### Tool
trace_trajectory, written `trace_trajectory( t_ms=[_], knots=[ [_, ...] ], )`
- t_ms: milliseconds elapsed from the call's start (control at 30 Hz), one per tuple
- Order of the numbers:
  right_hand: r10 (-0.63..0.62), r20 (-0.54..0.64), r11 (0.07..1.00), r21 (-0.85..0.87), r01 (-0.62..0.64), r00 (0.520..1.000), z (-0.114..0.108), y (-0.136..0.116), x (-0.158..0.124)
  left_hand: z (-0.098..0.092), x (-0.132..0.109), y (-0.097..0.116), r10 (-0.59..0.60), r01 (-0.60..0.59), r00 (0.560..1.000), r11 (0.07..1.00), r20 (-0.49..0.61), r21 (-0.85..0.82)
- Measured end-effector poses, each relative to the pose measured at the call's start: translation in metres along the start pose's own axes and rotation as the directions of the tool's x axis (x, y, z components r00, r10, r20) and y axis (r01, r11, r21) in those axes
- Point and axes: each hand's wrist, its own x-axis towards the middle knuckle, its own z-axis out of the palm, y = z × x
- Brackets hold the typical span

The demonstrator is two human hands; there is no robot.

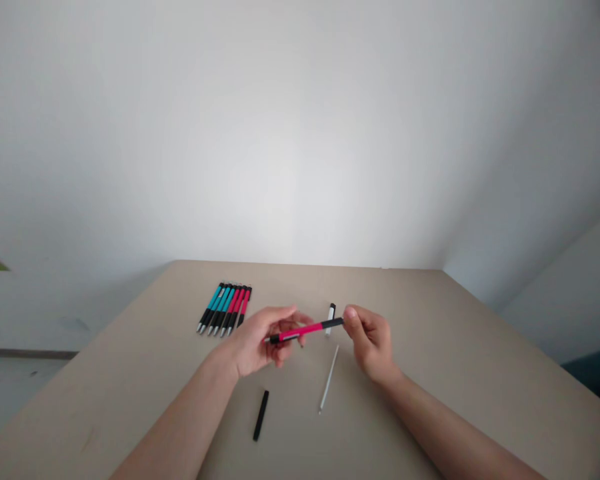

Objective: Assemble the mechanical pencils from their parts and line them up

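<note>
A pink-and-black pen (307, 330) is held in the air, slanting slightly up to the right. My left hand (263, 340) cradles its clip end across the palm, fingers loosely curled behind the barrel and slightly blurred. At the black other end, my right hand (373, 340) is closed in a pinch; the pen's very tip is hidden by its fingers. Beneath, a thin white ink refill (329, 380) lies on the table. A black tube-like piece (261, 415), perhaps a pen grip, lies nearer to me. Behind the pen is a white item with a black end (331, 315), partly covered.
Several blue and pink pens (225, 308) with black grips lie side by side at the left back of the beige table (395, 293). The table's far edge meets a pale wall (300, 133). Something dark teal (595, 373) shows beyond the right edge.
</note>
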Motion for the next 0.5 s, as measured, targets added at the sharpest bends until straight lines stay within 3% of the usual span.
trace_trajectory(
  t_ms=[100, 233, 367, 500],
  knots=[
    [0.060, -0.080, 0.998, -0.026, -0.062, 0.995, -0.001, 0.004, 0.001, -0.004, 0.003, 0.004, 0.175, -0.209, 0.966, 0.962, -0.190, -0.177],
    [0.076, 0.077, 0.993, -0.094, -0.068, 0.994, 0.004, 0.000, 0.000, 0.000, 0.011, 0.002, 0.366, -0.459, 0.852, 0.866, -0.375, -0.199],
    [0.101, 0.236, 0.993, -0.081, -0.084, 0.966, 0.013, -0.010, -0.006, 0.003, 0.014, -0.002, 0.481, -0.575, 0.762, 0.811, -0.434, -0.110],
    [0.122, 0.401, 0.992, -0.035, -0.118, 0.908, 0.018, -0.018, -0.012, 0.007, 0.015, -0.005, 0.575, -0.619, 0.718, 0.785, -0.392, 0.019]
  ],
)
